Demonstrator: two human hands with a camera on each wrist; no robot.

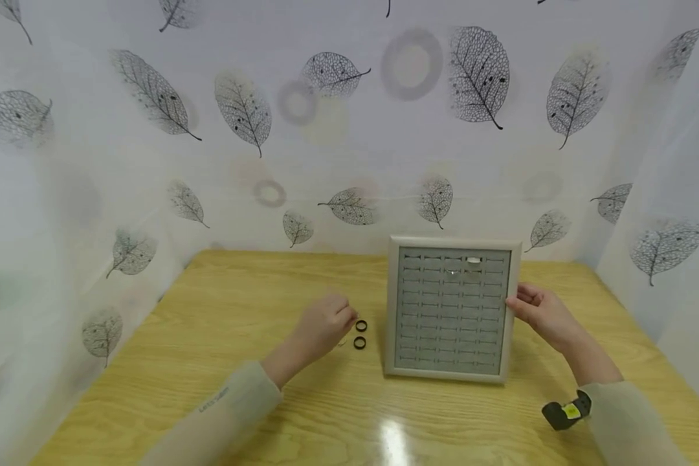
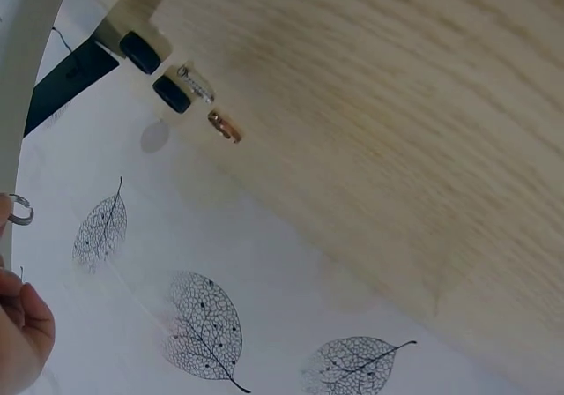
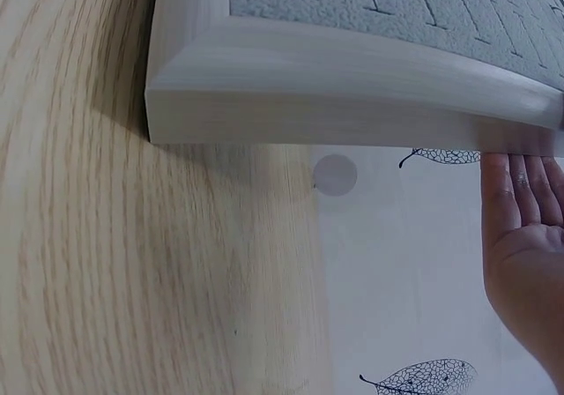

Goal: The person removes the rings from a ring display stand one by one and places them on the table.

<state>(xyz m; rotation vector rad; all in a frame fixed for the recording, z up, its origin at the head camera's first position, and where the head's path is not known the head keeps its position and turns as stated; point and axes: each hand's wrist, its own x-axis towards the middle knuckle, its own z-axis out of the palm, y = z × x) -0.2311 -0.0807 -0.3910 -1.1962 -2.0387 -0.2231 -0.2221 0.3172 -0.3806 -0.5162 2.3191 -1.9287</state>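
Note:
My left hand (image 1: pixel 321 325) is above the table, left of the ring display board (image 1: pixel 391 310), and pinches a silver ring (image 2: pixel 21 210) at its fingertips. Below and beside it lie two black rings (image 1: pixel 359 343). The left wrist view also shows a silver ring with small stones (image 2: pixel 197 84) and a copper-coloured ring (image 2: pixel 225 127) near them. My right hand (image 1: pixel 547 317) holds the board's right edge, with the thumb in front and fingers behind. The board stands upright with grey slotted padding (image 1: pixel 448 317). A silver ring (image 1: pixel 452 272) and a white piece (image 1: pixel 474 260) sit in its upper slots.
The wooden table (image 1: pixel 239 291) is bounded at the back and sides by a white leaf-print curtain (image 1: pixel 349 129). A black device (image 1: pixel 565 412) is strapped at my right wrist. Light reflects off the table's front.

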